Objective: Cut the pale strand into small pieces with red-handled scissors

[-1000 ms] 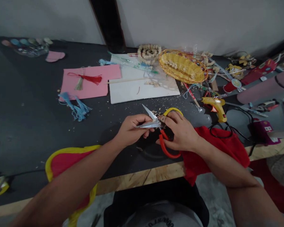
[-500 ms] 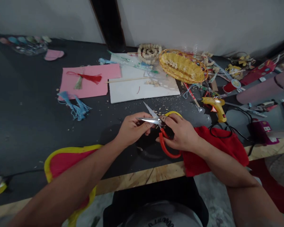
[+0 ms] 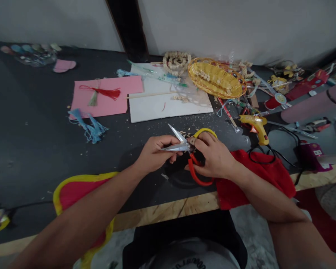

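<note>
A pair of scissors (image 3: 194, 175) with one red and one yellow handle lies across my right hand (image 3: 217, 155), its blades spread and pointing left. My right thumb and fingers wrap round the scissors near the pivot. My left hand (image 3: 156, 153) is closed beside the blades, its fingers pressed together partly behind the lower blade; what it grips is too small to name. Small pale bits (image 3: 186, 133) are scattered on the dark table (image 3: 114, 149) just beyond the blades.
Pink card (image 3: 80, 101) bears red and green tassels, with blue tassels (image 3: 93, 129) below. Beyond my hands are a white board (image 3: 148, 110) and a wicker basket (image 3: 215, 80). At the right are a yellow glue gun (image 3: 256, 127), red cloth (image 3: 257, 179) and a pink bottle (image 3: 310, 106).
The scissors have tilted slightly and their blade tips have shifted a little left and down. Both hands stay close together in nearly the same place.
</note>
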Action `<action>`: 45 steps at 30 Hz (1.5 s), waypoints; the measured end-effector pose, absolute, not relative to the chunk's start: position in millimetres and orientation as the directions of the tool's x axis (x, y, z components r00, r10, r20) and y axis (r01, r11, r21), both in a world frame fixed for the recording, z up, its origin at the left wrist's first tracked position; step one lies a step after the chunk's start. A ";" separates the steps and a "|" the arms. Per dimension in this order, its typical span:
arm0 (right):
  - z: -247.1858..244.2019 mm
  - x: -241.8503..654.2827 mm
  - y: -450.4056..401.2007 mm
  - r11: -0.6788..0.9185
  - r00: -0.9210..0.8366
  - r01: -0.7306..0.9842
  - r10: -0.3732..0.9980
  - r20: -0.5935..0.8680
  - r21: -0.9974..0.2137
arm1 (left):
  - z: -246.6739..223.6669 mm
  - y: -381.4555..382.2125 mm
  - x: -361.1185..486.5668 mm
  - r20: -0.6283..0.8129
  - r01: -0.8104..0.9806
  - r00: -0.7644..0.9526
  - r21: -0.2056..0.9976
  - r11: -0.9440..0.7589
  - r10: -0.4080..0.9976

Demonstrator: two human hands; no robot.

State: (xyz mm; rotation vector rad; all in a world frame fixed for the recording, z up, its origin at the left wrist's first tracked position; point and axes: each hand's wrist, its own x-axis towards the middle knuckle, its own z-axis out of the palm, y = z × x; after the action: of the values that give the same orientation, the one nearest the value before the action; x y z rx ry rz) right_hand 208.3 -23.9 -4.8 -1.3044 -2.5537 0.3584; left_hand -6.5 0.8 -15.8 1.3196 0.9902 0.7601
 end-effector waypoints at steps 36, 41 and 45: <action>1.3 209.3 -24.9 0.516 -0.531 0.749 0.842 0.089 -0.414 | -11.4 -0.3 -1.0 -0.122 0.001 0.347 0.992 0.130 0.930; -0.5 208.7 -24.6 0.534 -0.545 0.750 0.833 0.092 -0.392 | -9.9 0.1 -2.0 -0.102 0.031 0.389 0.995 0.097 0.916; -4.0 207.9 -25.3 0.530 -0.536 0.746 0.837 0.109 -0.402 | -11.4 0.1 -2.0 -0.112 0.019 0.379 0.993 0.113 0.919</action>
State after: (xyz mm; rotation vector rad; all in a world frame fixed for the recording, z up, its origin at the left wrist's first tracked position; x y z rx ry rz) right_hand 207.9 -25.3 -4.0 -1.3216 -2.4831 0.4478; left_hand -2.0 0.1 -11.4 1.2828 0.9695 0.8412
